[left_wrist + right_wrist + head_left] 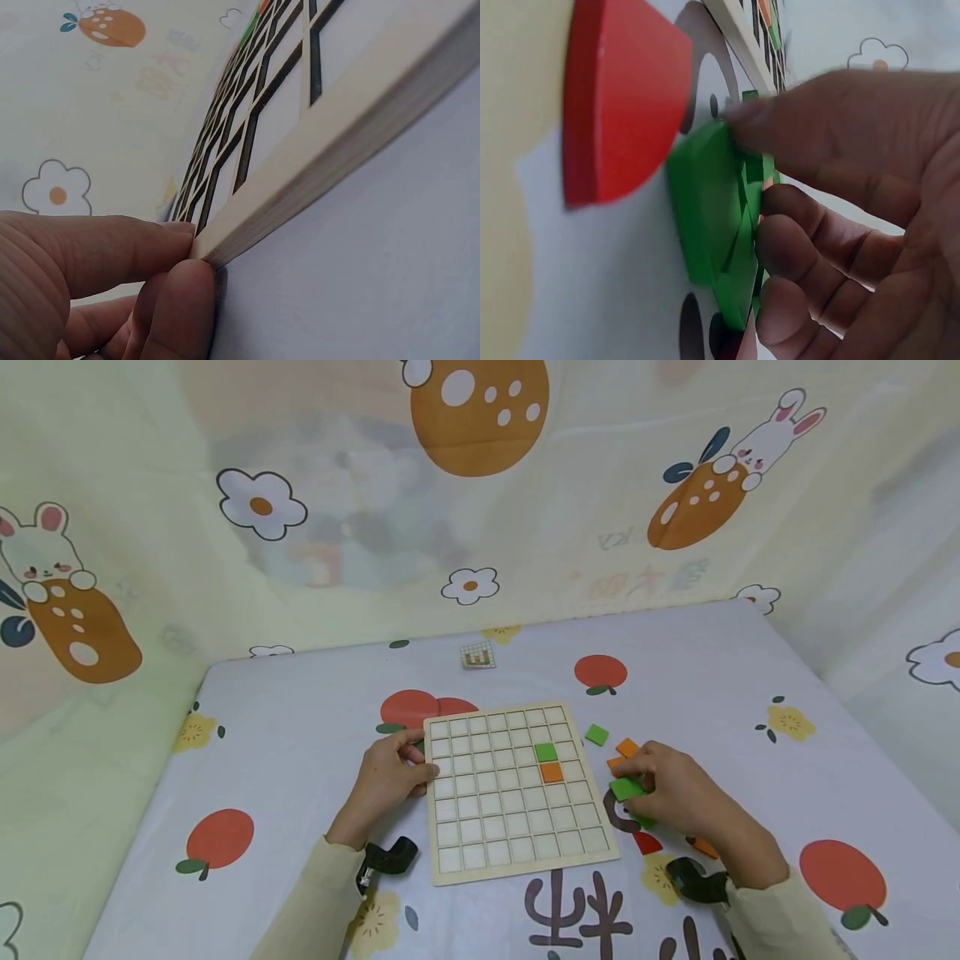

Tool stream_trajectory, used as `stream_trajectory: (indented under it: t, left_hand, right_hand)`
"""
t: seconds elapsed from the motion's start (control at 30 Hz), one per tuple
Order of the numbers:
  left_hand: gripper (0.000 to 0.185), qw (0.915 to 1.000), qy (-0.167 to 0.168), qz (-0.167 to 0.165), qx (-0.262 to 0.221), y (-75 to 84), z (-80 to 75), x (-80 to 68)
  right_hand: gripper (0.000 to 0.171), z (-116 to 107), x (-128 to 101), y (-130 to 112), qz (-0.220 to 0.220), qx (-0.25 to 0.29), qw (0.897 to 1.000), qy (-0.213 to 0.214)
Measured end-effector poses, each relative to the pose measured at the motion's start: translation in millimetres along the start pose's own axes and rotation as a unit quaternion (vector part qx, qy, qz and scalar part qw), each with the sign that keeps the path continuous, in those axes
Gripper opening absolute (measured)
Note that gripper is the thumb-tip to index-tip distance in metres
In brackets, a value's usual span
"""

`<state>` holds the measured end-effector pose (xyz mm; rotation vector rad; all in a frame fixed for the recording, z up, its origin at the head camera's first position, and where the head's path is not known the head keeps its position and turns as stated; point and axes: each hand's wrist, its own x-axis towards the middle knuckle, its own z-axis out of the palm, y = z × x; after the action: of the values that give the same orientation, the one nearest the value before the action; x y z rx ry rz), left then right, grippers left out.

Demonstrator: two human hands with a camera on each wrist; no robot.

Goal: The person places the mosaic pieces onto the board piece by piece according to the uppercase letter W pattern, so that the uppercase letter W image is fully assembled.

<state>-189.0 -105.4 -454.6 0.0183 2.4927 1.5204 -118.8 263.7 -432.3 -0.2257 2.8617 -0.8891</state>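
A pale wooden grid board lies flat on the table, with one green tile and one orange tile set in adjoining cells at its right. My left hand pinches the board's left edge; in the left wrist view its fingertips clamp the board's rim. Right of the board, my right hand pinches a green tile. In the right wrist view the right hand grips stacked green tiles beside a red quarter-round piece.
Loose pieces lie right of the board: a green tile, orange tiles, a red piece and an orange piece. A small gridded card sits at the back. Printed cloth walls enclose the table.
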Motion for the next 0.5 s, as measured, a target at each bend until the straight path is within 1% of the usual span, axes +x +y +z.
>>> stream_trajectory:
  t: [0.2, 0.37, 0.5]
  left_hand:
    - [0.060, 1.0000, 0.000, -0.002, -0.001, 0.6, -1.0, -0.5]
    - [0.060, 1.0000, 0.000, -0.002, -0.001, -0.6, -1.6, 0.0]
    - [0.060, 1.0000, -0.002, 0.001, -0.001, -1.1, -1.4, 0.9]
  right_hand:
    - [0.031, 0.5, 2.6, -7.5, 0.000, -0.031, 1.000, 0.004]
    - [0.027, 1.7, 4.7, -8.8, -0.005, -0.037, 0.999, -0.002]
    - [0.023, 3.2, 5.1, -8.3, -0.023, -0.032, 0.999, 0.011]
